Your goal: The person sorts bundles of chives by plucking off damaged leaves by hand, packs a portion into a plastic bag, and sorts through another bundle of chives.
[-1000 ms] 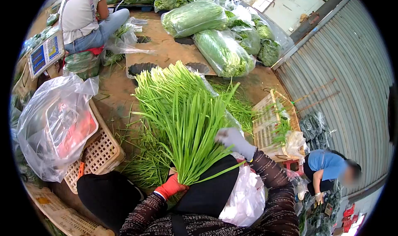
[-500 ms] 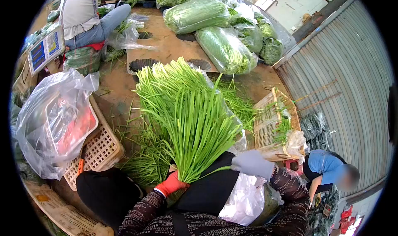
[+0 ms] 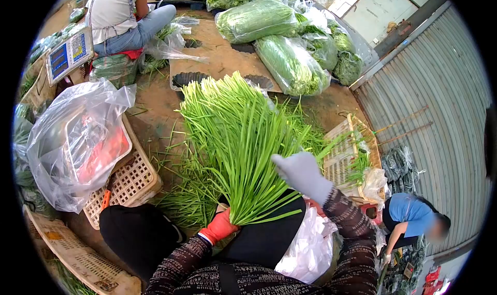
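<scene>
A large fanned bunch of garlic chives [image 3: 243, 139], pale at the far cut ends, rests toward my lap. My left hand [image 3: 219, 227], in a red glove, is wrapped round the gathered leaf tips at its near end. My right hand [image 3: 300, 173], in a grey glove, is raised beside the bunch's right edge with its fingers curled. Whether a leaf is between those fingers is hidden. A few long leaves [image 3: 334, 145] show just beyond that hand. Loose chives [image 3: 189, 199] lie on the floor under and left of the bunch.
On the left stand a plastic bag [image 3: 72, 139] and a crate [image 3: 147, 183]. A scale [image 3: 67, 54] is near a seated person [image 3: 111, 18]. Bagged greens [image 3: 292, 64] are piled at the back. Another basket [image 3: 339, 157] and a bending person [image 3: 411, 214] are at right.
My right hand has moved up and left from the bunch's lower right, where it pinched a leaf. My left hand keeps its hold. The view has shifted slightly.
</scene>
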The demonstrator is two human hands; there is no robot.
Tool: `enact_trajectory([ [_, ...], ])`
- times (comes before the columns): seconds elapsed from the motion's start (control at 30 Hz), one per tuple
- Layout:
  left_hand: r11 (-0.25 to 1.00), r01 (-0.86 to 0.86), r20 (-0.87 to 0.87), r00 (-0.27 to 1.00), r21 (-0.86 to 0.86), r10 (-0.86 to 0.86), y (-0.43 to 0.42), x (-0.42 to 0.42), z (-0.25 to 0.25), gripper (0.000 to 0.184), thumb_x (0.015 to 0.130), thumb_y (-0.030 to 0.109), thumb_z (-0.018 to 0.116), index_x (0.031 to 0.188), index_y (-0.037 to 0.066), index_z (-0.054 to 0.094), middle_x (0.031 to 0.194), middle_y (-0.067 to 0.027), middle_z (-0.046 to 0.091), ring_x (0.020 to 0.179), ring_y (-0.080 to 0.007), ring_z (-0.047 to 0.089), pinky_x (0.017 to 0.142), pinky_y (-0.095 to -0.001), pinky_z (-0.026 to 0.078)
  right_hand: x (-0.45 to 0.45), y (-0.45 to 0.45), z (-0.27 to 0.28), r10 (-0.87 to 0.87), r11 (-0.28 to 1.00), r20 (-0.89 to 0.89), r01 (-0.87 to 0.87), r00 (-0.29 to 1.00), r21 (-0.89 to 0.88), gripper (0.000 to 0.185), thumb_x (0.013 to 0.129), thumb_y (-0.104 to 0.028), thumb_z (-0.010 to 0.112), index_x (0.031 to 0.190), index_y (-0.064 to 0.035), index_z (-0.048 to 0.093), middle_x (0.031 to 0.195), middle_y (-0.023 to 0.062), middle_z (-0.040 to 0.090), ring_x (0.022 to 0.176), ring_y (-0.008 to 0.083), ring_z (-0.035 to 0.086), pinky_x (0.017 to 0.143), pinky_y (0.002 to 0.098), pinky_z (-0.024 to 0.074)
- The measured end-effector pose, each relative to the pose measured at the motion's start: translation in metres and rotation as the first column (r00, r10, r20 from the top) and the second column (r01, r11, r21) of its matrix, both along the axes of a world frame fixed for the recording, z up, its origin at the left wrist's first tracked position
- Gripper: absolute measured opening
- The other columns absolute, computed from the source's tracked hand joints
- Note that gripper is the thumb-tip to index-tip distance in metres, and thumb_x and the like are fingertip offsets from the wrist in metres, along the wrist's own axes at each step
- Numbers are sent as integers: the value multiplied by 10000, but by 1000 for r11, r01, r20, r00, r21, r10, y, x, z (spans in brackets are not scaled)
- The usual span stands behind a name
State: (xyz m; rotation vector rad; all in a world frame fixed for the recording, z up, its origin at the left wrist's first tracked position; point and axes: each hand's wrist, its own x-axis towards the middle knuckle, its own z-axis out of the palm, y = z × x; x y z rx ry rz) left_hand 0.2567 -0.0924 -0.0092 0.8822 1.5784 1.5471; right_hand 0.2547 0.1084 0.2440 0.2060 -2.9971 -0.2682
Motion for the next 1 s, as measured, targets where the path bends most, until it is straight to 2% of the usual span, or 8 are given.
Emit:
enact_trajectory([
  [0.2, 999, -27, -102, 994, 22, 29, -2, -2, -3, 607, 716, 35, 667, 1273, 62, 427, 1106, -93, 614, 1015, -209, 585, 864, -288, 442, -13, 26, -33, 97, 989, 248, -120, 964, 80, 106, 751, -130, 556, 696, -62, 616, 572, 122, 575, 524, 263, 596, 485, 385, 462],
  [0.27, 999, -30, -83, 996, 28, 32, -3, -3, 0, 619, 707, 26, 667, 1275, 63, 425, 1099, -103, 615, 1014, -231, 586, 852, -290, 446, -12, 16, 2, -90, 762, 273, 243, 958, -601, 133, 791, -143, 551, 775, -44, 639, 645, 145, 606, 528, 206, 599, 498, 331, 472],
  [0.3, 1000, -23, -101, 995, 2, 23, -1, -2, -6, 629, 699, 29, 671, 1276, 64, 422, 1093, -111, 616, 1005, -248, 588, 845, -295, 450, -13, 20, 17, -93, 760, 281, 251, 955, -599, 133, 791, -143, 551, 775, -44, 639, 645, 145, 606, 528, 206, 599, 498, 331, 472],
  [0.37, 999, -1, -103, 995, -47, -4, 2, -1, -12, 643, 688, 46, 677, 1276, 60, 415, 1076, -131, 620, 970, -288, 597, 819, -312, 463, -16, 27, 45, -329, 294, 256, 356, 909, -887, 170, 832, -179, 551, 862, -35, 636, 707, 128, 624, 544, 151, 596, 525, 270, 474],
  [0.47, 998, -33, -170, 984, 58, 42, 5, 0, -13, 638, 694, 83, 679, 1275, 66, 415, 1057, -144, 622, 939, -302, 605, 800, -326, 474, -11, 7, 54, -220, 454, 426, 479, 878, -752, 168, 852, -192, 561, 881, -35, 614, 689, 86, 616, 560, 116, 602, 528, 242, 467],
  [0.53, 999, -33, -153, 988, 12, 35, 7, 3, -26, 572, 719, 118, 685, 1238, 68, 451, 1077, -139, 615, 961, -291, 603, 817, -327, 474, -10, 5, 26, -180, 900, 549, 362, 816, -242, 232, 826, -302, 586, 932, -101, 639, 682, 81, 625, 561, 189, 607, 538, 299, 478],
  [0.6, 999, -33, -136, 990, -30, 28, 10, 5, -35, 509, 743, 154, 691, 1202, 71, 488, 1097, -133, 608, 982, -281, 601, 835, -328, 474, -3, 5, -9, -284, 959, 501, 235, 818, 161, 223, 815, -304, 574, 933, -129, 647, 729, 117, 637, 638, 290, 624, 602, 387, 495],
  [1.0, 997, -75, -191, 979, 18, 77, 10, 4, -25, 542, 741, 145, 643, 1246, 117, 448, 1017, -151, 626, 889, -332, 609, 757, -346, 490, 12, 14, -49, -180, 956, 644, 286, 744, -64, 249, 736, -226, 567, 917, -78, 650, 914, 127, 637, 896, 320, 597, 781, 405, 475],
])
